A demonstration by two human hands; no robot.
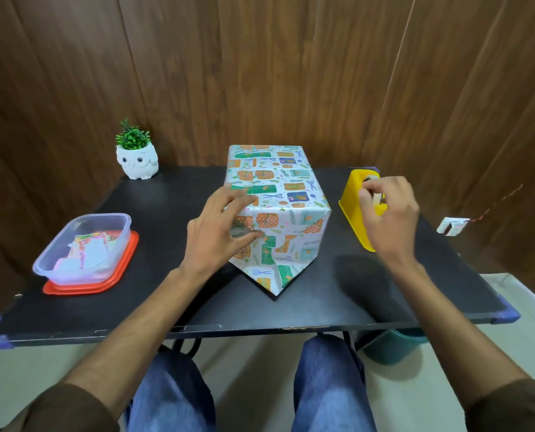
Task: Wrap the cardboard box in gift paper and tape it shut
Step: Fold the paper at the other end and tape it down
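Note:
A box covered in white gift paper (283, 194) with green, orange and blue patterns stands in the middle of the black table (166, 294). Its near end has folded side flaps and a triangular bottom flap (272, 277) lying flat on the table. My left hand (219, 232) presses the folded paper against the box's near-left corner, thumb on the near face, fingers over the top edge. My right hand (387, 213) is at the yellow tape dispenser (355, 210) to the right of the box, and its thumb and fingers pinch the tape end.
A clear plastic container (82, 247) with paper scraps sits on a red lid at the left. A white owl pot (137, 162) with a green plant stands at the back left. A teal bin (394, 347) sits under the table's right side. A wall socket (451, 226) is at right.

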